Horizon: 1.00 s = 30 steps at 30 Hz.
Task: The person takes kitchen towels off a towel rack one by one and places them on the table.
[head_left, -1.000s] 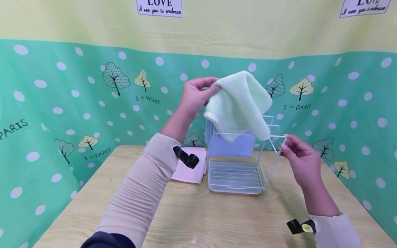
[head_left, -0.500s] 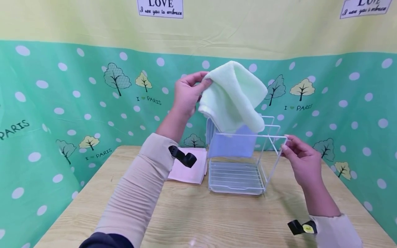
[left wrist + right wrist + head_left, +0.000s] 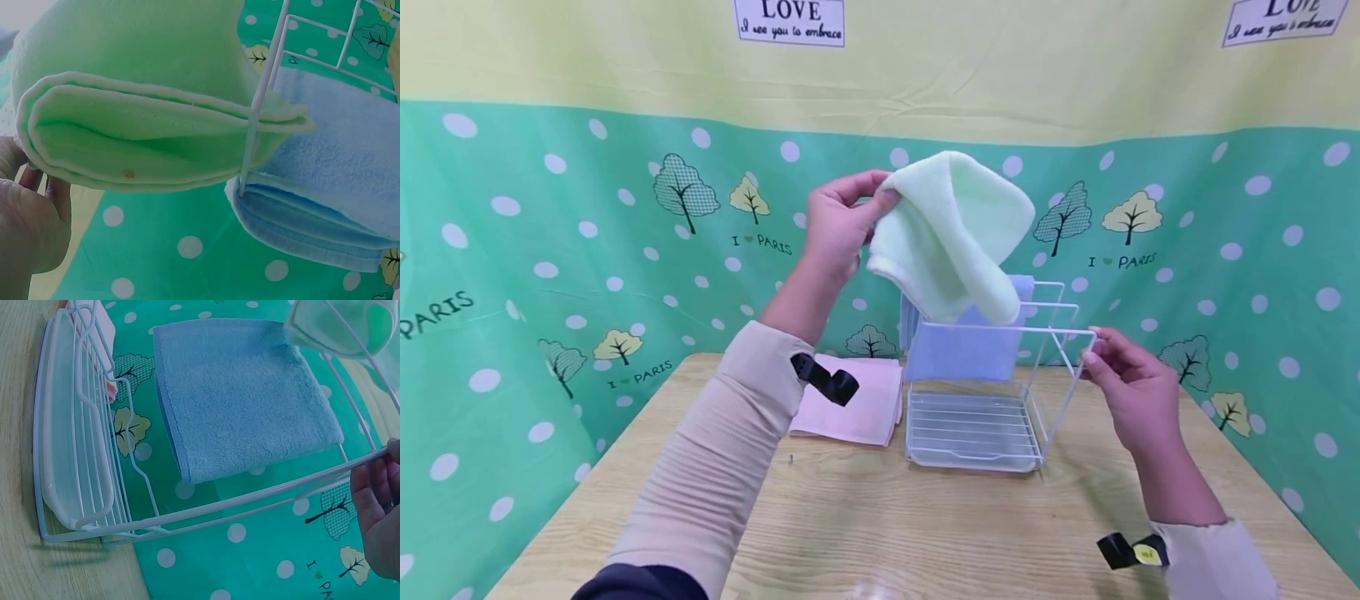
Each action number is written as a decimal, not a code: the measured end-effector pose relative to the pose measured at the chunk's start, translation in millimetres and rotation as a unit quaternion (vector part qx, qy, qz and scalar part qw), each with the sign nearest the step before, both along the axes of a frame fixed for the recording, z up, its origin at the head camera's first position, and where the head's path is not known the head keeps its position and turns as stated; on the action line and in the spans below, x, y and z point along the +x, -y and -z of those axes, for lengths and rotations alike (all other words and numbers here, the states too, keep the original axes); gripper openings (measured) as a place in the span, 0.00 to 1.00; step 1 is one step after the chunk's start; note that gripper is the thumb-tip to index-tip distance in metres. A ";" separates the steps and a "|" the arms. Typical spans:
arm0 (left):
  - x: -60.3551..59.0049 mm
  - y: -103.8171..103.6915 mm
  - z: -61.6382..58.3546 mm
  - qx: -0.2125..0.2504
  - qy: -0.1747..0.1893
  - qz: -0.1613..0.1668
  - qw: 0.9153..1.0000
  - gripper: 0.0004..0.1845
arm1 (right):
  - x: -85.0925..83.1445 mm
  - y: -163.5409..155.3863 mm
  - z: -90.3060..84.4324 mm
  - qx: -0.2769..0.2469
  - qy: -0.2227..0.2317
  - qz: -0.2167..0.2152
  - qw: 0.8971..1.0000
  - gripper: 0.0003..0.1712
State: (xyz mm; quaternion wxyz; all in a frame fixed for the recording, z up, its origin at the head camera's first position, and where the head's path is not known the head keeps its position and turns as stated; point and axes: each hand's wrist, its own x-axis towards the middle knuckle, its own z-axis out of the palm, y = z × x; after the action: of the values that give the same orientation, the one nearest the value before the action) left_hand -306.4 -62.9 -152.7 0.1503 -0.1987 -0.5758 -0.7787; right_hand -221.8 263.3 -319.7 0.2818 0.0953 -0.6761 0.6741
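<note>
My left hand (image 3: 838,221) pinches a folded pale green towel (image 3: 951,233) by its left edge and holds it up over the white wire rack (image 3: 1067,332). My right hand (image 3: 1135,392) grips the rack's upper front right corner. A blue towel (image 3: 962,350) hangs draped over a bar behind the front one. In the left wrist view, the folded layers of the green towel (image 3: 137,131) show up close behind a rack bar, with the blue towel (image 3: 344,137) to the right. Most of the rack's left side is hidden behind the towels.
Folded pink cloths (image 3: 853,408) lie on the wooden table (image 3: 880,517) just left of the rack. A shallow clear tray (image 3: 970,458) forms the rack's base under a wire grid. A printed green and yellow curtain (image 3: 625,208) surrounds the table at the back and sides.
The left hand has drawn the green towel to the left and slightly up, uncovering more of the rack's front bar and the blue towel. The right hand keeps its hold on the corner.
</note>
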 end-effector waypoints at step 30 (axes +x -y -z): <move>9.4 60.4 -5.0 0.047 0.018 -0.035 0.998 0.07 | -1.6 1.6 0.9 -0.018 -0.018 -0.018 1.000 0.20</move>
State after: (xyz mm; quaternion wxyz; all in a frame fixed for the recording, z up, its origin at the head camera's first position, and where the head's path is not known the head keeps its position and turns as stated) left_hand -297.0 -123.3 -147.7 0.1766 -0.1573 -0.5477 -0.8026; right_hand -223.3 261.7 -320.6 0.2836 0.1140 -0.6566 0.6895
